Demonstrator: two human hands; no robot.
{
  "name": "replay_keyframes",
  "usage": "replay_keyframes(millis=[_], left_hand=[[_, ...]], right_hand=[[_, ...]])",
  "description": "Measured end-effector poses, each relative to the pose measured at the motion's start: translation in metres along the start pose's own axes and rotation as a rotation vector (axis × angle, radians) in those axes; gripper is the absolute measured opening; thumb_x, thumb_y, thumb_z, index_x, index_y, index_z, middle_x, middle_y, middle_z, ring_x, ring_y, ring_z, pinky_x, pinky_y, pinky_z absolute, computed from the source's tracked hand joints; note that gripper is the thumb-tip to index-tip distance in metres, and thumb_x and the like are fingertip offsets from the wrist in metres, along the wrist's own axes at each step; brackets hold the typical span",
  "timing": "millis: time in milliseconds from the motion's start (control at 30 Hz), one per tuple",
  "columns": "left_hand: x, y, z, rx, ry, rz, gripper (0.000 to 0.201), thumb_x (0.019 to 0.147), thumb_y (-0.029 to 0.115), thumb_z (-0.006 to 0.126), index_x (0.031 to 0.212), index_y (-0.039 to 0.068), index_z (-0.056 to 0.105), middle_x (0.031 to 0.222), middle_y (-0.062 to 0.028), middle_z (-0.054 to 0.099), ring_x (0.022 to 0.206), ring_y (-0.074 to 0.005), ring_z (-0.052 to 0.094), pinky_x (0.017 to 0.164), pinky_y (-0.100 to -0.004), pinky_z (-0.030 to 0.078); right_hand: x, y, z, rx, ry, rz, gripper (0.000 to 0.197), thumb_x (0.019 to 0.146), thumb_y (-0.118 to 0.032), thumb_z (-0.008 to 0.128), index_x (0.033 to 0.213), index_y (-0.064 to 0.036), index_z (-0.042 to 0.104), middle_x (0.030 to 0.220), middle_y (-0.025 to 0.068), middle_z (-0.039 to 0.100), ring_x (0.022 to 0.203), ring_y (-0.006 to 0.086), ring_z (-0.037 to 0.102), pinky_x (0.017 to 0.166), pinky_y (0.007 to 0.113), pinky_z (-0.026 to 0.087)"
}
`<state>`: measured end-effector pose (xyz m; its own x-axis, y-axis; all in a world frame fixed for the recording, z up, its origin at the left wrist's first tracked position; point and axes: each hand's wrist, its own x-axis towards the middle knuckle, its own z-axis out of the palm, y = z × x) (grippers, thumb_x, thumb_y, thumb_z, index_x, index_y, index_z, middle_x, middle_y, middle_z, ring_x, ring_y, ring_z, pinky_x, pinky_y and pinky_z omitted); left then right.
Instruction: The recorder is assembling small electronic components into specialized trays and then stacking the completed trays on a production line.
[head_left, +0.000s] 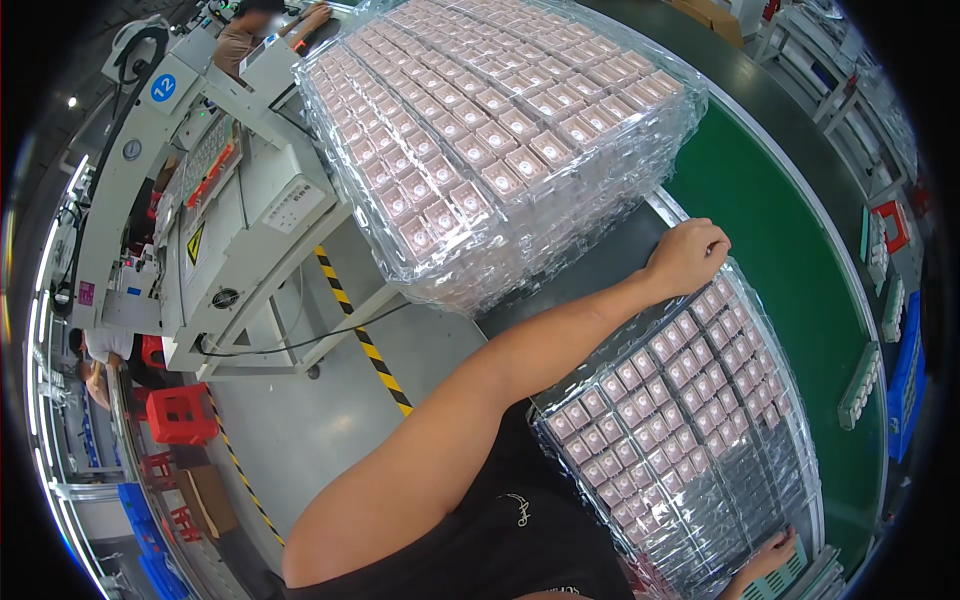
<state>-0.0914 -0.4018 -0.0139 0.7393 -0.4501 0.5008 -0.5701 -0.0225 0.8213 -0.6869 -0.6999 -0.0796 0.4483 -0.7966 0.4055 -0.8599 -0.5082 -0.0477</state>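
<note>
My left arm reaches across to the upper edge of a plastic-wrapped tray [745,480] holding rows of small pinkish square parts; its lower section has bare cells. Above that edge my left hand [688,258] is closed in a fist. Whatever it may hold is hidden. At the lower right, my right hand [768,556] is closed with bent fingers by the tray's near corner, at a pale green slotted strip [790,572]. A larger clear-wrapped stack [530,230] of trays, filled with the same parts, stands ahead of my left hand.
A green conveyor belt [800,280] curves along the right, with pale green strips [860,386] beyond it. White machine [260,215] stands at left. Black-and-yellow tape [362,335] marks the floor near red stools [182,414]. Another person [240,40] works at the far left.
</note>
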Motion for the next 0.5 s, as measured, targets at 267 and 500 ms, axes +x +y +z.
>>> replay_keyframes(millis=[267, 500], left_hand=[[-0.0008, 0.0004, -0.0004, -0.003, 0.002, -0.006, 0.015, 0.086, 0.011, 0.06, 0.082, 0.002, 0.071, 0.082, -0.0155, 0.066, 0.081, -0.0351, 0.065, 0.074, -0.0444, 0.052], [-0.0006, -0.0005, 0.0007, -0.008, -0.002, -0.008, 0.016, 0.086, 0.012, 0.059, 0.082, 0.002, 0.071, 0.083, -0.0155, 0.066, 0.081, -0.0353, 0.065, 0.074, -0.0444, 0.052]], right_hand=[[-0.0005, -0.0063, -0.0025, -0.004, -0.032, 0.07, 0.032, 0.103, -0.022, 0.048, 0.127, -0.0098, 0.065, 0.108, 0.0149, 0.065, 0.091, 0.0314, 0.063, 0.078, 0.041, 0.05], [-0.0005, -0.0048, -0.0014, -0.016, 0.013, 0.008, 0.032, 0.102, -0.021, 0.048, 0.128, -0.0099, 0.065, 0.107, 0.0148, 0.065, 0.091, 0.0312, 0.062, 0.078, 0.04, 0.05]])
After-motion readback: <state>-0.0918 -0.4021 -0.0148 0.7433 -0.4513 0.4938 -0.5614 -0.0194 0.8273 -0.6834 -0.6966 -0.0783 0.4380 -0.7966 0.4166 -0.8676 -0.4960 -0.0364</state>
